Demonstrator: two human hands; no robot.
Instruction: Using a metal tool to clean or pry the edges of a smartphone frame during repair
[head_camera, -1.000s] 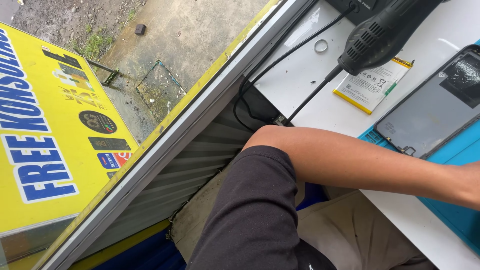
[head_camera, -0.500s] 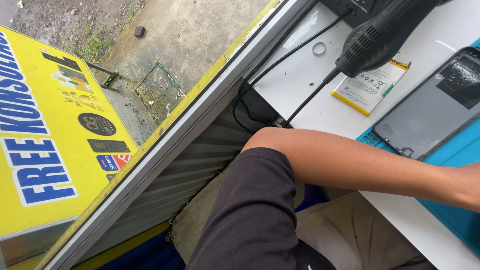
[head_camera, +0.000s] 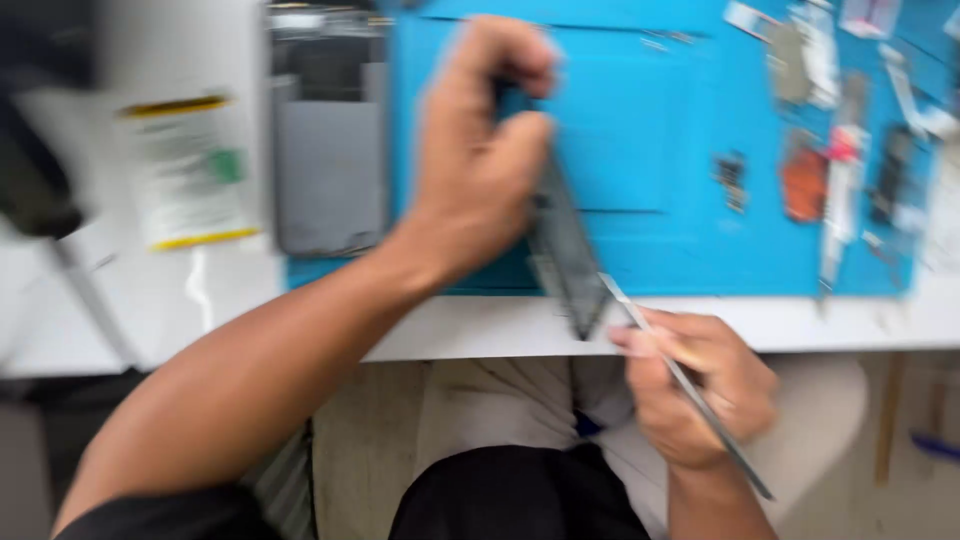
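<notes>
L hand (head_camera: 480, 150) was closed around the top end of a phone (head_camera: 562, 250), thumb and fingers wrapped tight, holding it on edge above the blue mat (head_camera: 640, 130). Phone was tilted: its long axis ran from the L grip down and toward the R hand (head_camera: 700, 395), lower corner at the table's near edge. R hand was shut in a pen-type pinch on a thin metal pry tool (head_camera: 690, 390); tool tip met the phone's lower corner, shaft trailing back past the wrist toward the lap. So tool and phone lay nearly in line, tip at the corner seam, R hand the nearer one to that end. Picture heavily motion-blurred; couldn't tell whether the tip was in the seam or just touching.

Outward from L hand: a grey flat panel (head_camera: 330, 170) lay just beyond its wrist side, half on the mat's edge. Past that, on the white table (head_camera: 820, 320), a pale battery pack (head_camera: 190, 170) w/ yellow strips, then a dark tool body (head_camera: 40, 150) at far L w/ cable running down. Beyond the R hand, across the mat: small parts (head_camera: 810, 180), an orange bit and thin tools, too blurred to sort.
</notes>
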